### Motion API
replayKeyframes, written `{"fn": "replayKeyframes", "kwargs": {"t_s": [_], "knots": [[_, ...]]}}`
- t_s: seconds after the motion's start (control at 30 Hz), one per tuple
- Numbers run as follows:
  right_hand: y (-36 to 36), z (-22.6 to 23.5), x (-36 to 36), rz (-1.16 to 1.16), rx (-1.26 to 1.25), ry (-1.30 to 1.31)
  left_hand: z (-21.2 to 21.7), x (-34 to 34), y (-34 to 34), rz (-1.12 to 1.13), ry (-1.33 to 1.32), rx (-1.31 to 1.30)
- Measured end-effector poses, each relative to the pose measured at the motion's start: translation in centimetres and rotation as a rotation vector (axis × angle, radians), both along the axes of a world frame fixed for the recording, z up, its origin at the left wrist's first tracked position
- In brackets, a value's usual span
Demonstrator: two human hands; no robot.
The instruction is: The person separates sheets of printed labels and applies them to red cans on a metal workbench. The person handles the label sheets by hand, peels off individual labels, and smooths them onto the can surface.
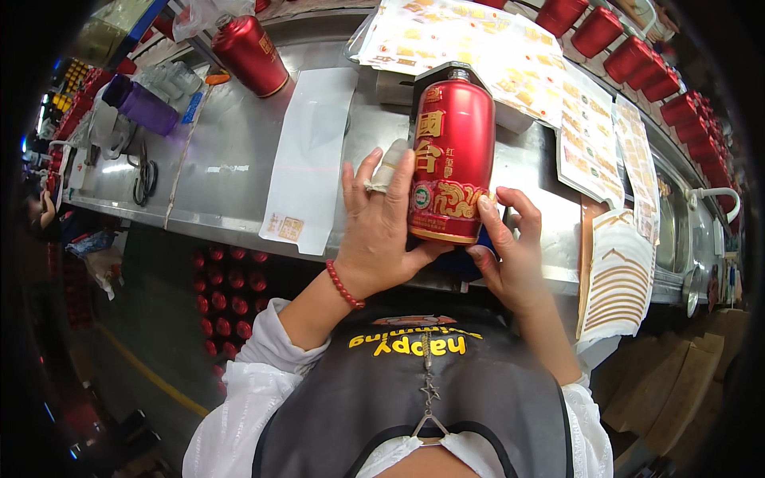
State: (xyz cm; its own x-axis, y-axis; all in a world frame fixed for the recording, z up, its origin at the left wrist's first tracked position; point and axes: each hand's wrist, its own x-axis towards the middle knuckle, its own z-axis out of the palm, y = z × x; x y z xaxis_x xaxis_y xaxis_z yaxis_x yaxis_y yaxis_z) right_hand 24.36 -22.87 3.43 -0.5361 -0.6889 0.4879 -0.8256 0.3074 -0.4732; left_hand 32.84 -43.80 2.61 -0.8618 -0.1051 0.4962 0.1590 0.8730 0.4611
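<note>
A red bottle with gold lettering and a gold-patterned band leans in a dark angular holder at the table's front edge. My left hand is closed against its left side, fingers along the wall and thumb near the base. A pale covering wraps one of its fingers, and a red bead bracelet circles the wrist. At the lower right of the bottle, my right hand has its fingers curled, with a fingertip pressing the patterned band. Any small piece under that fingertip is too small to make out.
Left of the bottle lies a white backing sheet with a few gold labels. Another red bottle stands behind it. Label sheets spread across the back; strips of brown curved labels hang at right. Scissors and a purple flask lie left.
</note>
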Motion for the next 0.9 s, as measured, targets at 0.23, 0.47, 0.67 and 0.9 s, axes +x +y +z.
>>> {"fn": "replayKeyframes", "kwargs": {"t_s": [0.23, 0.47, 0.67, 0.9], "knots": [[0.0, 0.3, 0.2, -0.022, -0.004, 0.005, -0.8, -0.2, -0.1, -0.004, 0.039, -0.037], [-0.1, 0.2, 0.0, -0.015, -0.014, -0.009, -1.1, -0.4, -0.2, -0.015, 0.04, -0.034], [-0.2, -0.2, -0.1, 0.007, -0.044, -0.019, -1.1, -0.3, -0.2, -0.017, 0.047, -0.026], [0.2, 2.3, -0.6, -0.156, -0.487, -0.294, 0.8, -0.8, 0.6, 0.007, 0.07, -0.126]]}}
